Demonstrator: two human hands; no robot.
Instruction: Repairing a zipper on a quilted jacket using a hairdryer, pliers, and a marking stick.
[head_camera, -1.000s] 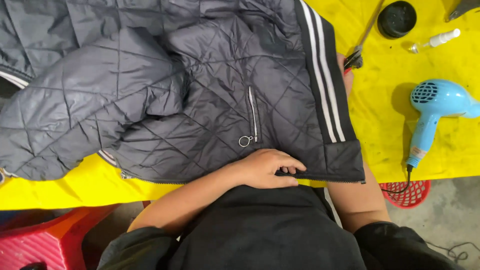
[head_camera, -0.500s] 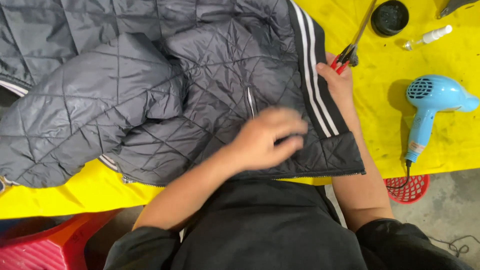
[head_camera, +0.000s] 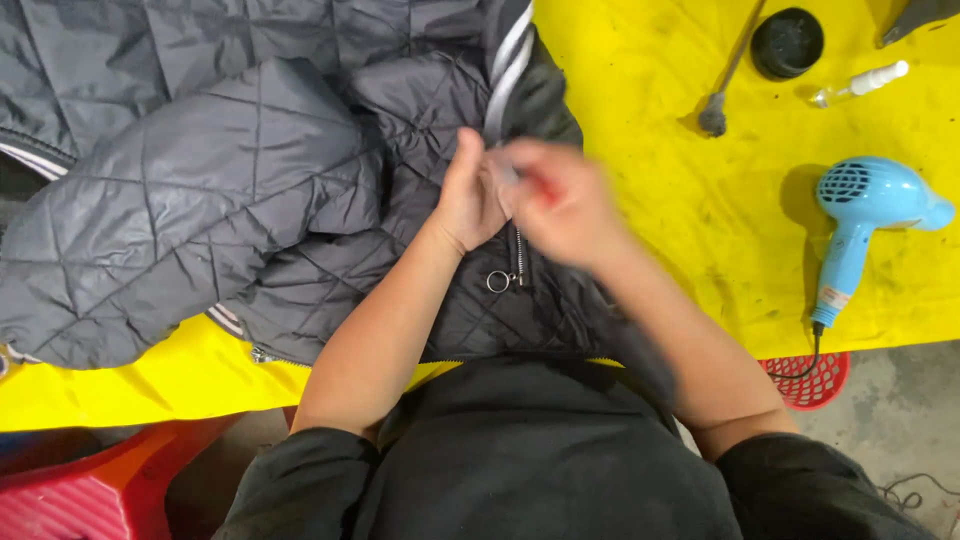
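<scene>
Grey quilted fabric covers most of the yellow table (head_camera: 660, 250): it is a padded jacket (head_camera: 200, 200), lying spread out and crumpled, with its lower edge at the near side of the table, just before our body. Our left hand (head_camera: 468, 195) and our right hand (head_camera: 560, 200) meet above the middle of the jacket, beside the striped black and white band (head_camera: 508, 55) that is lifted and folded there. The left fingers are pressed together and pinch a bit of the fabric. The right hand is blurred; it seems closed on something small and red, but we cannot tell what it is. Below both hands we see a zipper with a metal ring pull (head_camera: 497, 281) lying on the fabric. On the right part of the table rests a light blue hair dryer (head_camera: 865, 215), well apart from the jacket. Farther back lie a brush (head_camera: 722, 90), a round black lid (head_camera: 787, 42) and a small clear bottle (head_camera: 860, 84).
</scene>
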